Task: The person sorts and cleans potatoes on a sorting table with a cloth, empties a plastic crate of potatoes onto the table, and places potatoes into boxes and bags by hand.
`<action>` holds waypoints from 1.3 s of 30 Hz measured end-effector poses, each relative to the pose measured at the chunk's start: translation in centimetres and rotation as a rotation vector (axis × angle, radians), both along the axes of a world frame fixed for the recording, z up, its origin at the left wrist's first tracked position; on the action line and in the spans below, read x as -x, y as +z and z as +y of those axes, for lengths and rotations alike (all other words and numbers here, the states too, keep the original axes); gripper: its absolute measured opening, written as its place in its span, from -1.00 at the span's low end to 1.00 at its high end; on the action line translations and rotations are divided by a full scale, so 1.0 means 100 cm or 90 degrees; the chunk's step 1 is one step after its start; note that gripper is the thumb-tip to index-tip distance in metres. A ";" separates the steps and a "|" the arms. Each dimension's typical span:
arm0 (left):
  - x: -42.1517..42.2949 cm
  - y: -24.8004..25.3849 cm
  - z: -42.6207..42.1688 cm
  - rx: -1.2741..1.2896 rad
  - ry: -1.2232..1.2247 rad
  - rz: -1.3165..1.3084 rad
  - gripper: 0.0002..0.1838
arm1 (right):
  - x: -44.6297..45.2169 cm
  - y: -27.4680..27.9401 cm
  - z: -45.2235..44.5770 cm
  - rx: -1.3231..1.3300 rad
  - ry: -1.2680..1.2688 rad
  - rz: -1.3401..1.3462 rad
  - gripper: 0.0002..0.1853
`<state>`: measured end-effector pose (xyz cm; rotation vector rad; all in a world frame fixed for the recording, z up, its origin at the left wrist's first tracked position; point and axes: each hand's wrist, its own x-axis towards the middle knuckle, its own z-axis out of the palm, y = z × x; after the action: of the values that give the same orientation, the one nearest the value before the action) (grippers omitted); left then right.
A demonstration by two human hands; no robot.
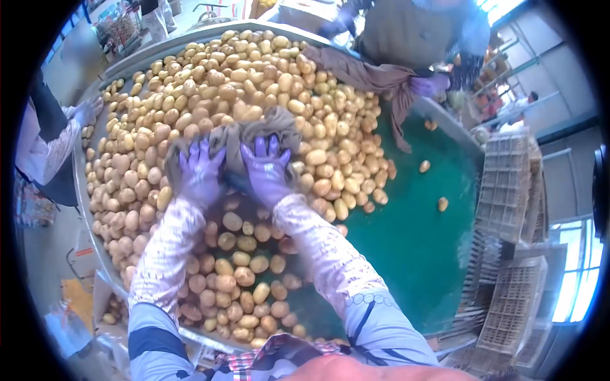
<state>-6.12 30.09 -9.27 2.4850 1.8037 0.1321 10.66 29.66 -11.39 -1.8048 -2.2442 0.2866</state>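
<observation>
A crumpled grey-brown cloth (232, 143) lies on a broad heap of potatoes (210, 82). My left hand (201, 171), in a purple glove, presses on the left part of this cloth with its fingers spread. Beside it, my right hand (267, 170), gloved the same way, rests on the right part, fingers also apart and pointing forward. My palms lie flat rather than wrapped round anything. Potatoes surround both hands, and more of them lie between my forearms. The potatoes directly under the cloth are hidden.
The potatoes lie on a green table surface (413, 235) with a raised metal rim (86, 209). Across from me a person's gloved hand (430, 85) holds a brown cloth (362, 71). Another person's hand (88, 113) is at the left rim. Stacked crates (511, 305) stand right.
</observation>
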 end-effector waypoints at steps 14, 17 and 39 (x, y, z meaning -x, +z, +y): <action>-0.003 -0.012 -0.002 -0.034 0.041 -0.124 -0.43 | 0.011 -0.061 0.010 0.009 -0.117 -0.123 -0.52; 0.005 -0.019 -0.048 -0.016 -0.021 -0.138 -0.28 | -0.015 -0.008 -0.062 -0.018 -0.007 0.003 -0.48; -0.035 0.009 -0.187 0.102 -0.001 -0.313 -0.42 | -0.061 -0.026 -0.159 -0.176 -0.305 -0.024 -0.64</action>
<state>-2.66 11.40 -8.39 2.1040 1.5371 0.5228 16.72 13.72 -13.99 -2.1164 -1.6919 -0.1420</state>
